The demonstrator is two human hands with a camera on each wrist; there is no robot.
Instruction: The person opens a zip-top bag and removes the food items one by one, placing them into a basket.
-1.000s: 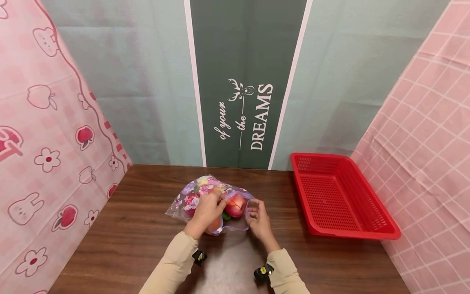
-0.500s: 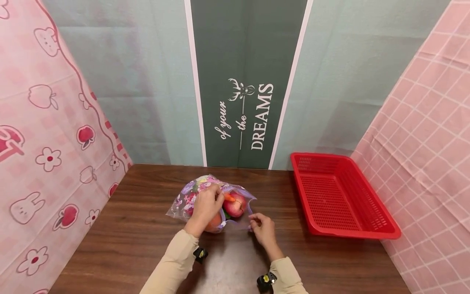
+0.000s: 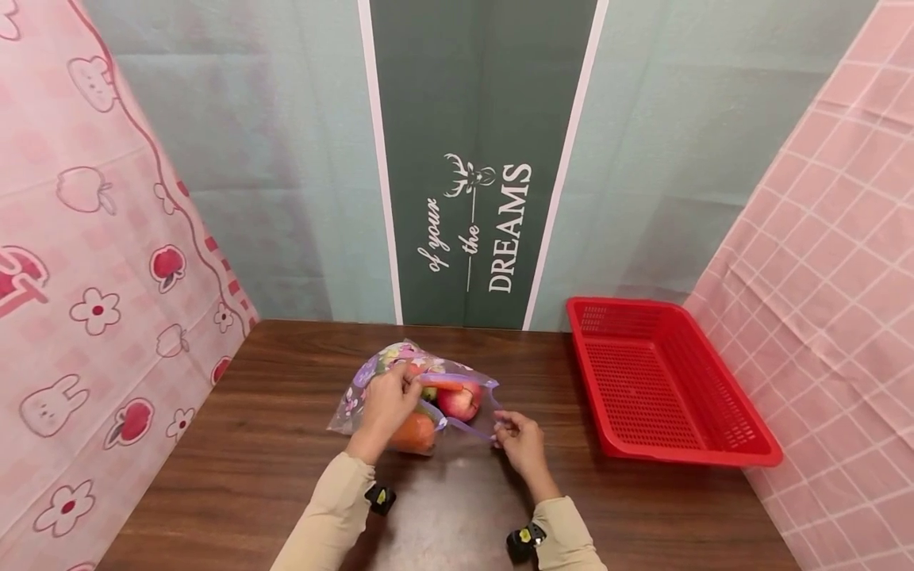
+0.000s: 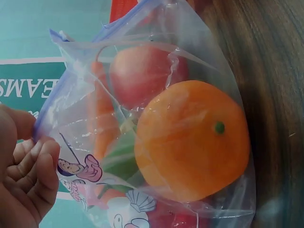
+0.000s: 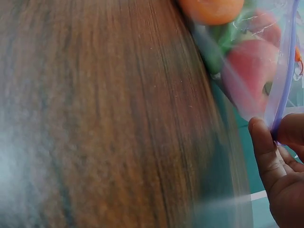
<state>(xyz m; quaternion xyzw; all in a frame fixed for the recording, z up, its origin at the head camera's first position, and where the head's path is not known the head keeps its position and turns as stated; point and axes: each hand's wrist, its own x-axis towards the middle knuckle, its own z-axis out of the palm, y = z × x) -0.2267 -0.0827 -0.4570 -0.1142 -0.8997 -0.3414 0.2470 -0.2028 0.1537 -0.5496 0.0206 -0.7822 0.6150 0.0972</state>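
Observation:
A clear zip bag [image 3: 353, 396] with cartoon prints and a purple zip edge [image 5: 287, 61] lies on the brown table. Inside are an orange [image 4: 192, 140], a red apple [image 4: 147, 73], a carrot [image 4: 102, 109] and a green item [image 4: 121, 164], partly covered by the orange. More red shapes show low in the left wrist view. My left hand [image 3: 389, 404] pinches the purple edge near the carrot's end. At the bag's right end, my right hand [image 3: 521, 444] pinches that same edge between thumb and fingers. The mouth stretches between both hands, facing right and toward me.
A red plastic basket [image 3: 703, 456] stands at the table's right side, with perforated walls. The wood table [image 3: 236, 444] meets a green curtain [image 3: 485, 79] at the back. Pink cloths hang on both sides.
My right hand has come off the far part of the mouth and moved nearer me and right, pulling the edge out. My left hand has shifted slightly left; the orange shows more.

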